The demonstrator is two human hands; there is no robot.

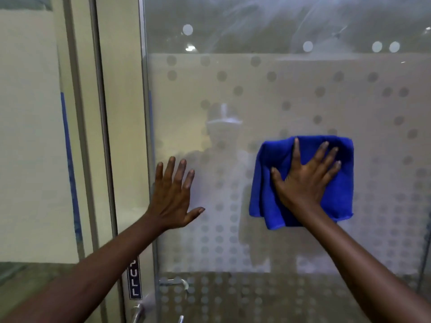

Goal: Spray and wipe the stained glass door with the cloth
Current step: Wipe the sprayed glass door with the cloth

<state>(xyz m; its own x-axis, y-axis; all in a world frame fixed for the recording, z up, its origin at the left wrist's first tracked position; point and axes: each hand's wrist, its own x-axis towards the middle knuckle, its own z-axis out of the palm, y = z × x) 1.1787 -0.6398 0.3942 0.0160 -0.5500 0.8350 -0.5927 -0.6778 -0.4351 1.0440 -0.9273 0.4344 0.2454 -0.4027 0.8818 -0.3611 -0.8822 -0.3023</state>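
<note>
Right hand (305, 180) spread flat, fingers wide, pressing folded blue cloth (300, 183) against frosted band of glass door (303, 94), toward its right side. Left hand (173, 194) open, empty, palm seemingly on glass near door's left edge, above handle (137, 312).

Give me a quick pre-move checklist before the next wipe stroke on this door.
1. Blue cloth flat on the glass door: ok.
2. Right hand spread over the cloth, palm pressing: ok.
3. Left hand bracing on the glass, off the cloth: ok.
4. Upper glass free of streaks: not ok, smears show.
5. Spray bottle within reach: cannot tell, none in view.
6. Door latched at the handle: cannot tell.
</note>
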